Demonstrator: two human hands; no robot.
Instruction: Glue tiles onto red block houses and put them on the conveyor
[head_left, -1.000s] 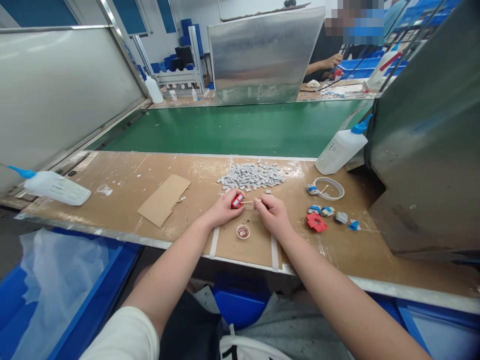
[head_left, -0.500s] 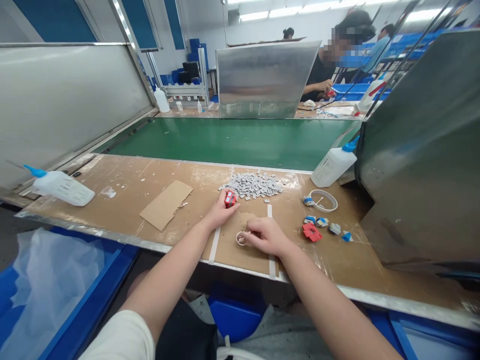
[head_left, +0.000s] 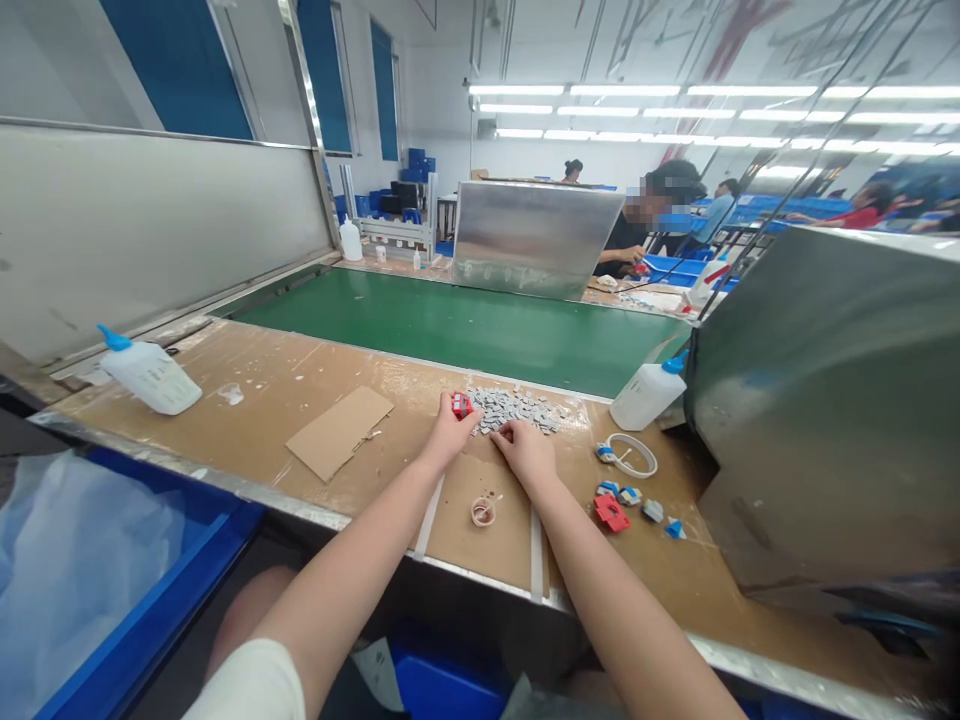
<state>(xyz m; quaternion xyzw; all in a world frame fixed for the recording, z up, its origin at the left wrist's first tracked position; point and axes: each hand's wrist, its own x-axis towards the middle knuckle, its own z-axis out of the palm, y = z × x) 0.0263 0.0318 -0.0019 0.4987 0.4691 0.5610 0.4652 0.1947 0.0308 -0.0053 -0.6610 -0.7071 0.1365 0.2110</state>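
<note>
My left hand (head_left: 448, 432) is closed around a small red block-like part (head_left: 461, 404) with pale and dark patches on its face. Just right of it lies a pile of small flat grey pieces (head_left: 517, 408). My right hand (head_left: 527, 452) reaches to the near edge of that pile, its thumb and fingertips pinched together. Whatever sits between those fingertips is too small to make out. Below the hands, a little round cup (head_left: 483, 512) with brownish contents and a thin white stick stands on a taped-down cardboard sheet (head_left: 469, 548).
Right of my hands lie a white ring (head_left: 636, 456), a red plastic part (head_left: 611, 513) and several small blue-and-grey pieces (head_left: 652, 511). Blue-capped bottles (head_left: 649, 396) stand at both sides. A green belt (head_left: 420, 320) runs behind the bench, with a co-worker (head_left: 624, 240) beyond.
My right hand has left the little cup and moved forward to the grey pile. My left hand still holds the red part. The camera view has tilted upward.
</note>
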